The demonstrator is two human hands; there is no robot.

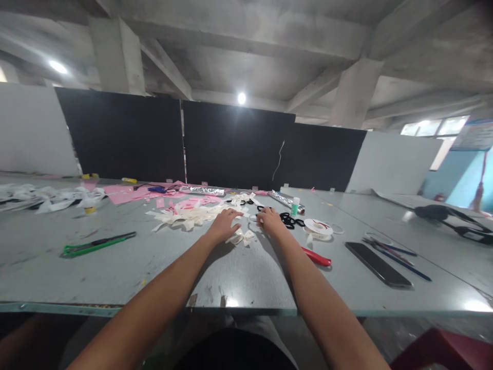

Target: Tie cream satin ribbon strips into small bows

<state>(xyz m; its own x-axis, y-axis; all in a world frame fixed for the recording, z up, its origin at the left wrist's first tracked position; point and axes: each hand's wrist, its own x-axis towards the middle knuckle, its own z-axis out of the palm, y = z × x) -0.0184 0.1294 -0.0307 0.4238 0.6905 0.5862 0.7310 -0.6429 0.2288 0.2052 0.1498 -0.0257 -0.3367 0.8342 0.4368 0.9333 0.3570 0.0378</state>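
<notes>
My left hand (224, 226) is open beside a heap of cream ribbon pieces (188, 218), its thumb and forefinger apart. Just below its thumb lies a small cream ribbon bow (243, 237). My right hand (268, 221) is low over the table, its fingers apart and bent toward a pale ring-shaped item (253, 219). I cannot make out whether the fingertips touch that ring. Black-handled scissors (291, 221) lie close to the right of this hand. Under the right forearm, a red-handled tool (317, 257) is partly hidden.
A ribbon spool (319, 228) and a glue stick (295, 206) stand right of centre. Farther right lie a dark phone (377, 264) and pens (404, 259). A green cutter (98, 245), pink scraps (127, 193) and white strips (57, 198) lie left. Black panels (239, 144) close off the back.
</notes>
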